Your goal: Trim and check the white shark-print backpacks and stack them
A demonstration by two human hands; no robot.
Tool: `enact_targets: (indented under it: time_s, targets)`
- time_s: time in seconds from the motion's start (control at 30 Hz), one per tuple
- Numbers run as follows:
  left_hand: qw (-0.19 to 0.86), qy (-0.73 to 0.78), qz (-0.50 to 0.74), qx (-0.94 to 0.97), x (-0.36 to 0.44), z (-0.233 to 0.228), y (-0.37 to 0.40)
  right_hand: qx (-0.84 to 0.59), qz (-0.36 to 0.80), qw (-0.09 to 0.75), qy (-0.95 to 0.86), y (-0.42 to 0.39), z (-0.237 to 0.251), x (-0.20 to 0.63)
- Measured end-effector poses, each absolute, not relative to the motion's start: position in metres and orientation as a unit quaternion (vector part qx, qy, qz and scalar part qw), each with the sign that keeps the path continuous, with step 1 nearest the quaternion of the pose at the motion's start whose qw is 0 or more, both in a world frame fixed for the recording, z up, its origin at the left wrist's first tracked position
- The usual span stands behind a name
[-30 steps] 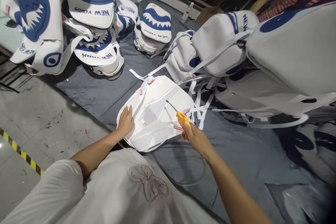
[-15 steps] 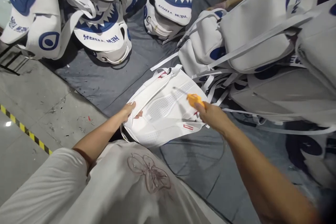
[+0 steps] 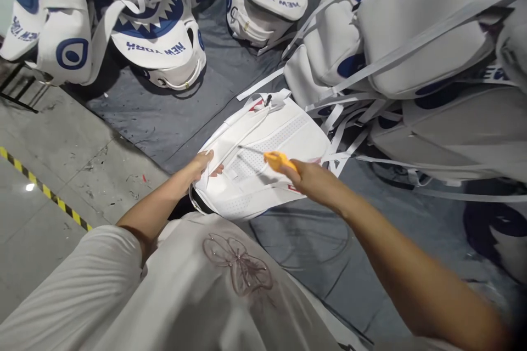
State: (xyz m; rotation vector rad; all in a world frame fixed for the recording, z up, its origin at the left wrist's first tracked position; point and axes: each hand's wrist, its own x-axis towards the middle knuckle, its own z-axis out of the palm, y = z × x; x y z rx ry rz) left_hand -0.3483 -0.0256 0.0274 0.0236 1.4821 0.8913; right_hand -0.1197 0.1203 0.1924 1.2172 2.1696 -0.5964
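You are facing a backpack (image 3: 267,159) lying on the floor cloth (image 3: 173,120) just ahead of you, with more bags (image 3: 160,49) piling behind-left and others (image 3: 411,38) crowding right.

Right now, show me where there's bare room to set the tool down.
Bare grey mat lies between the shark-print bags and the white backpack. More lies below the right hand. Crowded: the bag pile and loose straps on the right.

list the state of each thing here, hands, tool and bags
left hand: gripping the near edge of the white backpack
right hand: closed on the yellow-handled tool
yellow-handled tool: held, thin tip over the backpack
white backpack: lying back-panel up on the grey cloth
shark-print backpacks: piled, untouched
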Motion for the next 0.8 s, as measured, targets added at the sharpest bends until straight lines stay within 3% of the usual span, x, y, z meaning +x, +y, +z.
enact_targets:
  time_s: [0.13, 0.3, 0.37, 0.5, 0.67, 0.8]
  targets:
    - [0.622, 0.683, 0.379, 0.052, -0.347, 0.026, -0.025, 0.51, -0.13, 0.262, 0.809, 0.115, 0.183, -0.128]
    - [0.529, 0.746, 0.372, 0.161, -0.323, 0.039, -0.034, 0.411, -0.249, 0.31, 0.82, 0.1, 0.189, -0.111]
    - [0.431, 0.786, 0.339, 0.286, -0.301, 0.044, -0.041, 0.443, -0.245, 0.312, 0.804, 0.104, 0.198, -0.092]
    - [0.196, 0.803, 0.125, 0.549, -0.265, 0.038, -0.045, 0.565, -0.131, 0.257, 0.773, 0.11, 0.21, -0.065]
    - [0.157, 0.821, 0.105, 0.539, -0.261, 0.035, -0.045, 0.463, -0.202, 0.32, 0.801, 0.101, 0.198, -0.061]
    - [0.141, 0.776, 0.174, 0.589, -0.232, 0.058, -0.067, 0.582, -0.108, 0.24, 0.769, 0.134, 0.192, -0.031]
